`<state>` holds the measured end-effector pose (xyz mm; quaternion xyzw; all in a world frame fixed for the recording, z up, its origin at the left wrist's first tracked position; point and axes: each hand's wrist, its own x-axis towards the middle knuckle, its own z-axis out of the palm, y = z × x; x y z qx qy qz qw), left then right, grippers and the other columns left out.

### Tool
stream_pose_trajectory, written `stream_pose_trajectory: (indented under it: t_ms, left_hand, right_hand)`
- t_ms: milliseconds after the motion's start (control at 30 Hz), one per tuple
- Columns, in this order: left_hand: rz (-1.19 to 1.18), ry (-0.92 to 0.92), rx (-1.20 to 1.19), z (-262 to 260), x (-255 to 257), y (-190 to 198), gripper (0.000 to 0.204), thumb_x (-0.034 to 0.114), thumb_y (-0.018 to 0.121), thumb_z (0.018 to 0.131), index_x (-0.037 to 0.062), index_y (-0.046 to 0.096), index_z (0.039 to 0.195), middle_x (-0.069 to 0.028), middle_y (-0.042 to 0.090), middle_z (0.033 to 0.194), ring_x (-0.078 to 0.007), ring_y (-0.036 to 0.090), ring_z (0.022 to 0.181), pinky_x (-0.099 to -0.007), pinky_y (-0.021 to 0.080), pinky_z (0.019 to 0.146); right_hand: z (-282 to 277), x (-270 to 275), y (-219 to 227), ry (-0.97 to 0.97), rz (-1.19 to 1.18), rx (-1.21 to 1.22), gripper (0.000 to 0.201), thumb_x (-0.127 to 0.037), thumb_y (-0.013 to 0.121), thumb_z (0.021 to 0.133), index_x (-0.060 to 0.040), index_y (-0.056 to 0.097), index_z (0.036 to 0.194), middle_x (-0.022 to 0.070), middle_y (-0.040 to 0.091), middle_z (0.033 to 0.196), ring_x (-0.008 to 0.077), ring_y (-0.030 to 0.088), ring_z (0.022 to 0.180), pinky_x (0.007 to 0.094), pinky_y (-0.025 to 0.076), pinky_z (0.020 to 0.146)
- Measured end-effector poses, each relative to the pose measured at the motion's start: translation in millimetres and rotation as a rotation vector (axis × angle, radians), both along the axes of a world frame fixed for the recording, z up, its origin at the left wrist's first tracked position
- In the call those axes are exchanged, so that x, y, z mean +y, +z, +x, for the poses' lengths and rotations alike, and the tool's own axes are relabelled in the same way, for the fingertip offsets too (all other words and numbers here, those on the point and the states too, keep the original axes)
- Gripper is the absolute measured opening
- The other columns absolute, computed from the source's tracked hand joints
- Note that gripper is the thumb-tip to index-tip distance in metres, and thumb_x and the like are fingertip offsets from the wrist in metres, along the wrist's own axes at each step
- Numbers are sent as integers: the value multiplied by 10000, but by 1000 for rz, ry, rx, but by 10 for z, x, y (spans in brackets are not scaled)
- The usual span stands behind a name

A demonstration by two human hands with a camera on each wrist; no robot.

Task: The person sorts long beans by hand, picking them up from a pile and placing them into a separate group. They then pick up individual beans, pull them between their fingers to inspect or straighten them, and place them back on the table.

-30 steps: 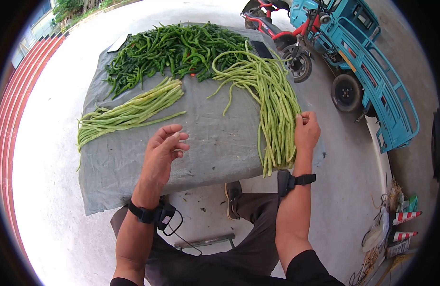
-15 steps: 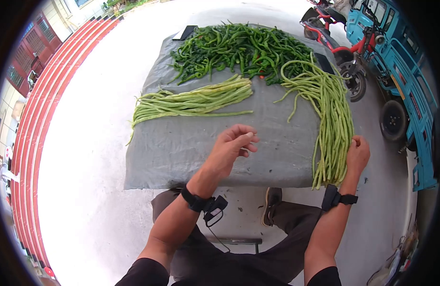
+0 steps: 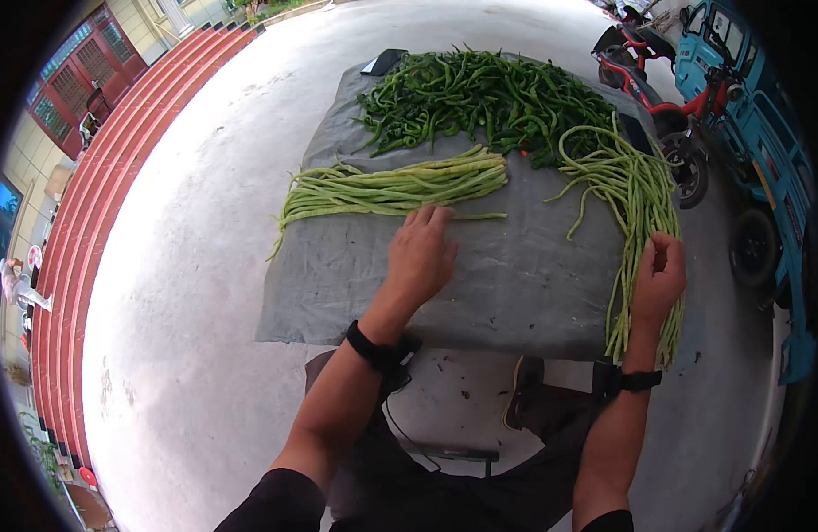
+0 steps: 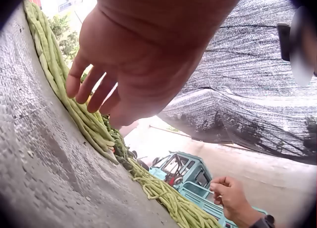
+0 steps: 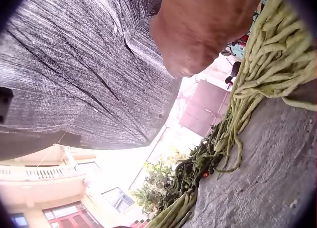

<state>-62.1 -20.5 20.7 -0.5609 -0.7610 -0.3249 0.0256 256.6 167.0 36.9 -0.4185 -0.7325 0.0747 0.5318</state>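
Note:
My left hand (image 3: 420,253) reaches palm down to the near edge of a neat bundle of long green beans (image 3: 382,186), and its fingertips overlap a stray bean (image 3: 485,216) there. In the left wrist view its fingers (image 4: 101,92) are spread and fairly straight, with nothing between them. My right hand (image 3: 661,273) hovers over a looser pile of long beans (image 3: 641,199) at the cloth's right side. Its fingers bend toward the thumb, leaving a gap, and no bean shows in them. The left wrist view shows that hand (image 4: 230,196) raised above the pile.
A heap of green peppers (image 3: 489,97) covers the far part of the grey cloth (image 3: 524,275) on the table. Dark flat objects lie at the far left corner and beside the beans. A blue cargo tricycle (image 3: 728,106) stands to the right, and red steps (image 3: 125,186) rise at left.
The left hand has moved forward from over the bare cloth to the bean bundle and turned palm down. The right hand has shifted inward over the loose beans. The head view has swung left.

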Motion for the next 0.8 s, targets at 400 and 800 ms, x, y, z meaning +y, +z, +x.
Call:
stream_pose_trajectory:
  t_ms: [400,800]
  left_hand:
    - [-84,26,238,-193,195,-344,331,78,742,856,42,663,1175,-153,649,1154,-373,626,1138,-504,539,930]
    - [-111,-88,173,-9,141,-224,76,70,663,908,82,629,975,-109,621,1034,-356,647,1037,-500,542,827]
  right_hand:
    - [-653,-382,17,304,-90,-75,124,31,694,929,-31,661,1031,70,613,918,162,564,643,314,473,602]
    - [-902,-559,-81,491,-230,-147,152,12,725,906,-39,664,1036,84,631,964,191,586,629,344,485,594]
